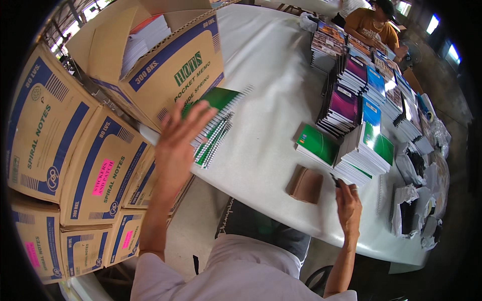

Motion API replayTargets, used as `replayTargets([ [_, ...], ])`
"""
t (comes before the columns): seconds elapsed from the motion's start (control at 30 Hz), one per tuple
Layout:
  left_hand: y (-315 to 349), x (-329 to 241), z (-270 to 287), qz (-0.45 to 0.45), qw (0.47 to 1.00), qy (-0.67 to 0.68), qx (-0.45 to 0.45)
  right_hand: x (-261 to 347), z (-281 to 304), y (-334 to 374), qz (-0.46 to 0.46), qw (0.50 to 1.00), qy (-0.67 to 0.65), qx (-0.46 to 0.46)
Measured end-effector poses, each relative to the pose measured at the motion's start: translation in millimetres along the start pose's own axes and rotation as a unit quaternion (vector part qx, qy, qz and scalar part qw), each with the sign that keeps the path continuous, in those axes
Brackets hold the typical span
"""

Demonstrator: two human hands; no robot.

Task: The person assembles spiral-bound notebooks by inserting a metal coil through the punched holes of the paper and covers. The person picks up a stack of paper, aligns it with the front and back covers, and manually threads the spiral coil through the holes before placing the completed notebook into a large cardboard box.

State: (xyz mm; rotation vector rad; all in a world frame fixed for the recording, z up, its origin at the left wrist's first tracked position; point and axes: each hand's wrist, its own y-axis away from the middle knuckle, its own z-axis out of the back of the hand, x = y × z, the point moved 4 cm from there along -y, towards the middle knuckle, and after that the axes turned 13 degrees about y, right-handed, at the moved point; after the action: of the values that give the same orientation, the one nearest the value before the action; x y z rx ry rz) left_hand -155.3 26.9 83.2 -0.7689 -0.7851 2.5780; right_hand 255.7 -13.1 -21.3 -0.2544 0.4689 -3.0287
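Note:
My left hand (183, 133) is open with its fingers spread, over the near-left edge of a pile of green spiral notebooks (213, 135) by the open carton. Whether the fingertips touch the covers I cannot tell. My right hand (347, 205) is closed in a pinch near the table's front edge. A small dark tip (335, 179) pokes out from its fingers; its kind is too small to make out. Left of that hand lies a brown wallet (305, 184). Just beyond are a short green notebook stack (317, 143) and a taller one (377, 143).
An open carton (170, 75) of notebooks stands on the white-covered table (261, 90). Closed cartons (100, 170) are piled at my left. Purple notebooks (341, 105), blue ones (371, 113) and plastic-wrapped packs (409, 210) line the right side. Another person (374, 27) sits at the far right.

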Motion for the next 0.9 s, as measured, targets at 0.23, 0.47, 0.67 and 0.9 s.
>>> replayTargets([
  [0.23, 3, 42, 12, -0.072, 0.868, 0.491, 0.008, 51, 0, -33, 0.010, 0.971, -0.233, -0.044],
  [0.47, -7, 58, -15, 0.072, 0.814, 0.572, 0.069, 219, 3, -113, 0.203, 0.759, -0.614, 0.076],
  [0.67, 2, 85, 48, 0.181, 0.861, 0.471, -0.063, 298, 11, -120, 0.374, 0.884, -0.246, -0.134],
  [0.9, 24, 57, 27, 0.065, 0.988, 0.006, 0.142, 188, -19, -178, 0.336, 0.939, -0.024, 0.071],
])
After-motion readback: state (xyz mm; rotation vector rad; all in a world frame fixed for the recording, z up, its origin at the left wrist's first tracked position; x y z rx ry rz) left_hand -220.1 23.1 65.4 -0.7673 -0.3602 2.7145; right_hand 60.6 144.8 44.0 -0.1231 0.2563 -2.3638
